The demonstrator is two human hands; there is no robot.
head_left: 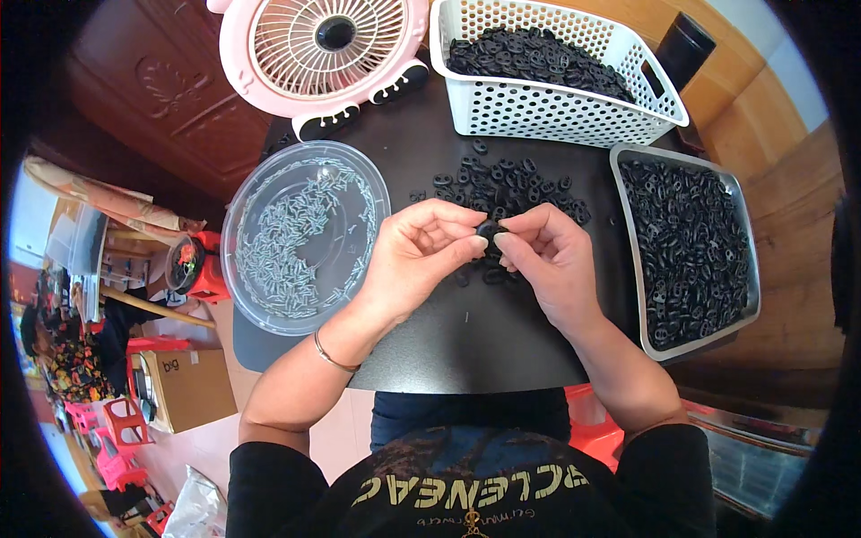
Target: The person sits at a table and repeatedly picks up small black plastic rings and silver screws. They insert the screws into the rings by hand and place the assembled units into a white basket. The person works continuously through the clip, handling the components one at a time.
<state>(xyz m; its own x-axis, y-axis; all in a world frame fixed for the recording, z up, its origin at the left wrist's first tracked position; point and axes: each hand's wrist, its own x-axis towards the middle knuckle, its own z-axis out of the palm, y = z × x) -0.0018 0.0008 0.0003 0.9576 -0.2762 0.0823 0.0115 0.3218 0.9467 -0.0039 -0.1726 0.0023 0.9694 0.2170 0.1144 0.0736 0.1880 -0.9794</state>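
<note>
Both hands meet over the middle of the dark table [430, 345], thumbs and forefingers pinching one small black oval plastic piece [488, 235] between them. My left hand [423, 244] grips its left side and my right hand [549, 260] its right side. The fingertips cover much of the piece. Just beyond them lies a loose heap of similar black pieces with holes [511, 184]. Left of my left forearm, a round clear plastic tub [235, 260] holds many small silvery metal pins [278, 247]. One pin [466, 316] lies alone on the tabletop near me.
A white perforated basket [538, 117] full of black pieces stands at the back right. To the right, a metal tray [639, 278] holds more of them. A pink fan [235, 54] stands at the back left. On the floor at left are a cardboard box [193, 390] and a seated person [76, 359].
</note>
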